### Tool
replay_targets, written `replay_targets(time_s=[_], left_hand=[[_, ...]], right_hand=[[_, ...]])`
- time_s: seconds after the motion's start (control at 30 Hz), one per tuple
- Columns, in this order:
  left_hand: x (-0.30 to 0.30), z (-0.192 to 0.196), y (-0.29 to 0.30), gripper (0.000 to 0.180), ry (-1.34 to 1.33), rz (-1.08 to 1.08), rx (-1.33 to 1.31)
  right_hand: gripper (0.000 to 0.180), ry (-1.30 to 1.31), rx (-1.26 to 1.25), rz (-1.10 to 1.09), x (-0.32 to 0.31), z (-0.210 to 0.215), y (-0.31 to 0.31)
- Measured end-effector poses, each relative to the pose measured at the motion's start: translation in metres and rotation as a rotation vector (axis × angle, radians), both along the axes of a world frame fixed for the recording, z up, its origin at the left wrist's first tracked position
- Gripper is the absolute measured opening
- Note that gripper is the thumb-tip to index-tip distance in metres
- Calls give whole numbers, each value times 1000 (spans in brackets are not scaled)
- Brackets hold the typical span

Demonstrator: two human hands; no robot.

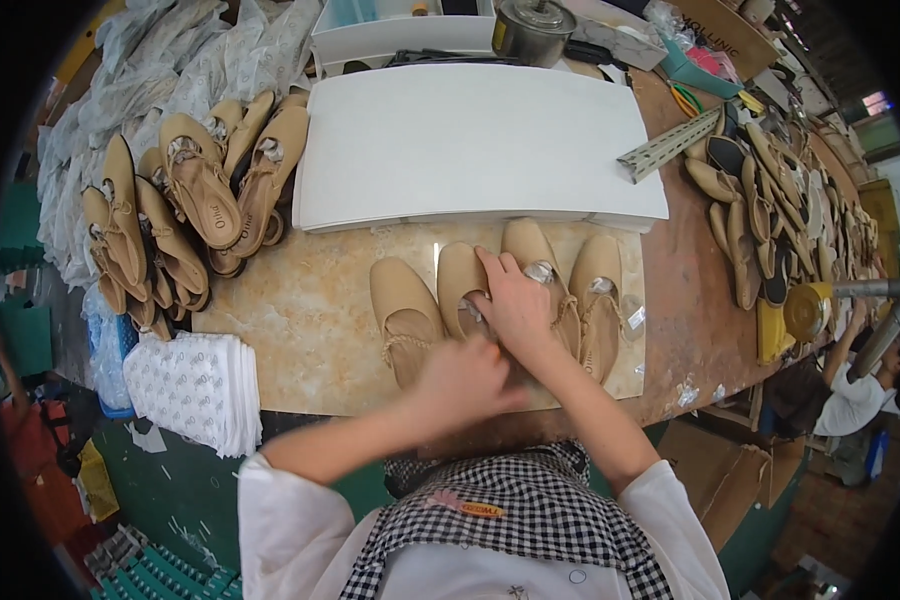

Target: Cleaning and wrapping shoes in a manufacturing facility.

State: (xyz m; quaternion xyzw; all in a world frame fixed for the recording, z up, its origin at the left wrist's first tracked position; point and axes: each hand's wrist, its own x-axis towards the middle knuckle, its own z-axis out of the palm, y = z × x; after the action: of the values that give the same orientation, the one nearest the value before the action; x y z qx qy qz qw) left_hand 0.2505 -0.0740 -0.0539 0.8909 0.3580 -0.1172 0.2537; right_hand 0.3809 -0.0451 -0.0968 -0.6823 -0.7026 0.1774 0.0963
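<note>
Several beige slip-on shoes stand in a row in front of me, toes pointing away. My right hand (518,305) grips the front of the second shoe from the left (460,262), its fingers over the upper and its thumb at the opening. Motion blurs my left hand (465,378), which is over the heel end of that shoe; its fingers cannot be made out. The leftmost shoe (400,290) lies beside it. To the right are a third shoe (526,242) and the rightmost shoe (600,262), with crumpled pale stuffing in their openings.
A stack of white sheets (470,145) lies behind the row. Piled beige shoes (195,190) and printed tissue sheets (195,385) are at left. More shoes (770,210) and a slotted metal angle bar (670,145) are at right. A metal can (533,35) stands at the back.
</note>
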Motion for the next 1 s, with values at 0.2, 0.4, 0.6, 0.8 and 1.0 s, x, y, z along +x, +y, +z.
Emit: replay_targets(time_s=[0.2, 0.4, 0.6, 0.8, 1.0], left_hand=[[17, -28, 204, 67, -244, 443, 881], [43, -34, 147, 16, -457, 290, 635], [23, 32, -4, 12, -1106, -51, 298], [-44, 23, -37, 31, -1100, 494, 238], [-60, -3, -17, 49, -1600, 1150, -477]], right_hand=[[42, 597, 148, 14, 29, 36, -44], [45, 827, 71, -194, 62, 32, -100], [62, 2115, -618, -581, 88, 21, -103], [67, 1722, -457, 313, 21, 47, -71], [76, 387, 359, 565, -58, 79, -57]])
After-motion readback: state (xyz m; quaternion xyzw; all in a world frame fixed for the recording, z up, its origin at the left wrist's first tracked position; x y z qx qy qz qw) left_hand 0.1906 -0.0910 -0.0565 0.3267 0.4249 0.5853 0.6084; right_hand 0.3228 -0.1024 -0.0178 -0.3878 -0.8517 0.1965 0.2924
